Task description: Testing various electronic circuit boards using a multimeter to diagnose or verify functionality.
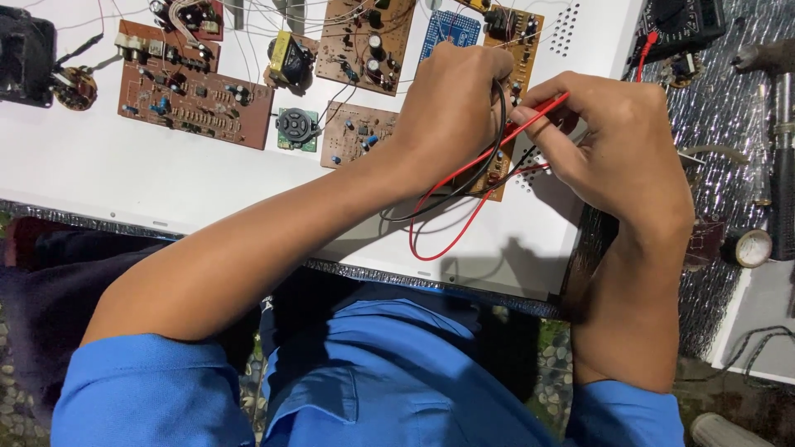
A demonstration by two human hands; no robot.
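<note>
My left hand (451, 108) is closed around a black test probe, its black lead (495, 149) curving out under the hand, over a narrow brown circuit board (520, 37). To its right, my right hand (617, 145) pinches a red test probe (542, 114) that points down-left at the same board. Red lead wire (439, 236) loops onto the white panel (99, 174) below the hands. The probe tips are hidden by my fingers.
Several brown circuit boards (195, 95) and a small green board with a round part (296, 128) lie on the white panel. A blue board (451, 29) sits at the top. A meter (683, 25), a hammer (782, 124) and a tape roll (752, 247) lie at right.
</note>
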